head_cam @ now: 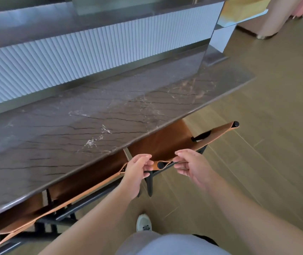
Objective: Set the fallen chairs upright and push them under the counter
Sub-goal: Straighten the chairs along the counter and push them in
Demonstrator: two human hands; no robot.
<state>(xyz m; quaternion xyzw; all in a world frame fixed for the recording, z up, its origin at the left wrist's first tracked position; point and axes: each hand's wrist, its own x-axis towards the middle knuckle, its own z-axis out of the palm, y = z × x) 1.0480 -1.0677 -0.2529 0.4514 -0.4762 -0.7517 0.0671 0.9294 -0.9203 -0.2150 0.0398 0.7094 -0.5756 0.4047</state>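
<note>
Right chair (167, 142) stands upright, half under the table (91, 115). Both hands, left hand (137, 167) and right hand (189, 165), fingers loosely curled, empty, flank its backrest post. Leather's floppy; grip the stiff frame.

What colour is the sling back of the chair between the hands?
Tan-brown leather chair back, black end caps; head view.

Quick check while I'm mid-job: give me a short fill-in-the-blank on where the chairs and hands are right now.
1. Both chairs stand upright with their leather seats partly under the dark marble ____.
2. The left hand and right hand are at the near corner of the ____ chair's backrest.
3. The left chair has a ____ leather sling on a black frame.
4. Below, between the forearms, one light-coloured ____ shows on the wooden floor.

Missing words: counter; right; brown; shoe
</note>
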